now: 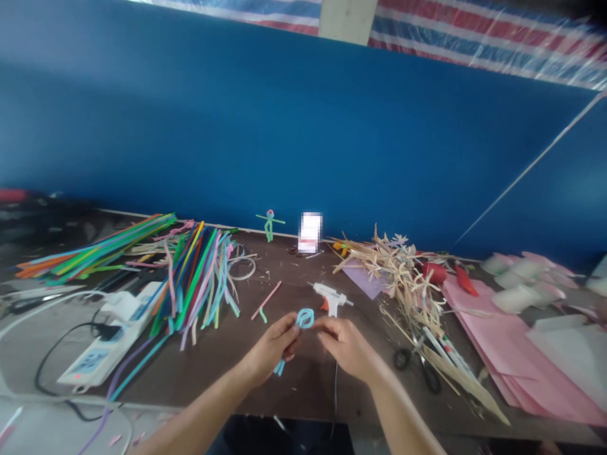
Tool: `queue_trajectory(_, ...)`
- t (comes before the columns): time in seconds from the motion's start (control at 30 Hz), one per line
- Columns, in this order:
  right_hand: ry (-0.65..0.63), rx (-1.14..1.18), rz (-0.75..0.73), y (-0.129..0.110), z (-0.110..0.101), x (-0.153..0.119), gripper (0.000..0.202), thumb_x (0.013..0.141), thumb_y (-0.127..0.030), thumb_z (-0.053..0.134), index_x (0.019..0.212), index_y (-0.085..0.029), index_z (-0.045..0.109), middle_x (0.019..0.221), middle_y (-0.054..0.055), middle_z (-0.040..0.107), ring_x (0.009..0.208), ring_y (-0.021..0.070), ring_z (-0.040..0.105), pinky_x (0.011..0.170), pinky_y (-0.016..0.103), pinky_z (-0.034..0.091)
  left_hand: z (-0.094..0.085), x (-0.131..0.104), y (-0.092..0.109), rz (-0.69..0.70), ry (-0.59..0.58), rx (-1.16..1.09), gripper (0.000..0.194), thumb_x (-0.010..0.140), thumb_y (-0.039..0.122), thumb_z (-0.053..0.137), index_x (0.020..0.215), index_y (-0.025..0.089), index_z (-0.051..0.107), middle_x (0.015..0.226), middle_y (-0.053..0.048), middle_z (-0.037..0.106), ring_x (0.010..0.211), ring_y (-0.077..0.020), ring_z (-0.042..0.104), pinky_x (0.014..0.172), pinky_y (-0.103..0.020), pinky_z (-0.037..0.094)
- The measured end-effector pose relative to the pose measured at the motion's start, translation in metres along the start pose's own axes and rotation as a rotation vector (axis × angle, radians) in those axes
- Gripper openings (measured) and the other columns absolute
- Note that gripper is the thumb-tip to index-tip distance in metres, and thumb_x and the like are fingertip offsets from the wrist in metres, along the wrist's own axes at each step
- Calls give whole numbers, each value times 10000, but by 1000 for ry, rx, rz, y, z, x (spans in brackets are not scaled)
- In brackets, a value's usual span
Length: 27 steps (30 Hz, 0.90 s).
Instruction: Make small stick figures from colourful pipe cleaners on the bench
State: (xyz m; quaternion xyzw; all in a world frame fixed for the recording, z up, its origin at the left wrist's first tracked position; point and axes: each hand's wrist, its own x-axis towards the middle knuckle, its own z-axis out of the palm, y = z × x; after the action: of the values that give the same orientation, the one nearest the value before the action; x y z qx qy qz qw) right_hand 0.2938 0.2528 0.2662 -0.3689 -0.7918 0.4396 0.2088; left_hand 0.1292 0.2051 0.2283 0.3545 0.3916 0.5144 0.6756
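Observation:
A light blue pipe cleaner (305,318), coiled into a small loop at its top, is pinched in my left hand (279,341); its lower end sticks out beneath the fingers. My right hand (342,346) is at the right edge of the loop, thumb and fingers drawn together; what they hold, if anything, is too small to name. Just behind lies a white glue gun (331,297) with an orange trigger. A pink pipe cleaner piece (266,300) and a short green piece (263,314) rest on the brown table (227,373) to the left.
Colourful pipe cleaners (202,278) and a white power strip (111,341) lie left. A small green figure (269,226) stands by the blue wall (284,139). Dried strips (403,278), black-handled scissors (417,357) and pink sheets (502,347) are at right.

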Motion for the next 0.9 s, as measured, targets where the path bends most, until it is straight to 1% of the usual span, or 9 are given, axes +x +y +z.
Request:
queue_trajectory(0.13,-45,99,66,1,-5,0,298,846,-268,390,1041,-186,599,556,-10,593,413,77,464,448,185,360,2,1,4,-27,63,-97,270,689,370,599,808,176,453,530,89,321,412,-27,228,405,-175,160)
queue_trajectory(0.23,-8,215,141,6,-20,1,343,863,-339,349,1046,-163,578,593,18,618,406,87,504,423,191,365,1,1,10,-37,111,-155,241,680,332,604,738,176,430,499,91,330,401,-27,229,399,-170,157)
queue_trajectory(0.3,84,233,166,9,-33,0,351,861,-351,340,1019,-145,577,652,41,637,476,110,563,441,199,388,-1,1,14,-40,123,-169,231,685,321,594,702,174,417,467,93,320,395,-30,226,398,-170,160)
queue_trajectory(0.4,260,107,128,9,-51,-4,315,840,-330,379,976,-135,585,739,63,651,612,142,611,540,235,447,-4,1,17,-40,140,-154,225,700,318,576,686,172,405,453,90,341,387,-28,227,401,-174,167)
queue_trajectory(0.5,416,-45,59,3,-55,-10,274,829,-303,413,963,-151,598,788,68,656,705,157,620,672,275,466,-4,1,16,-39,159,-126,215,712,326,562,702,169,415,469,86,366,386,-24,238,404,-173,164)
queue_trajectory(0.57,461,-86,23,-2,-49,-12,252,824,-296,433,956,-169,606,840,71,659,751,164,619,703,278,463,-3,1,14,-42,157,-104,210,718,333,552,713,168,422,474,87,365,384,-21,236,405,-171,162)
queue_trajectory(0.6,455,-97,7,-5,-44,-12,237,819,-291,447,942,-176,613,865,71,659,766,167,617,705,277,463,-1,1,12,-43,153,-92,207,719,333,549,716,169,423,476,88,364,382,-21,233,404,-171,162)
queue_trajectory(0.77,301,-125,-21,-11,-7,-3,178,766,-240,522,882,-183,645,859,57,667,778,175,610,719,274,449,11,1,5,-24,144,-48,202,720,345,540,725,181,422,467,92,347,384,-35,236,389,-172,175)
queue_trajectory(0.9,220,-38,-16,-12,14,4,170,781,-225,497,874,-187,634,821,37,668,744,155,607,687,238,441,15,0,1,-4,133,22,217,724,375,536,752,179,445,456,94,323,392,-43,244,388,-169,192)
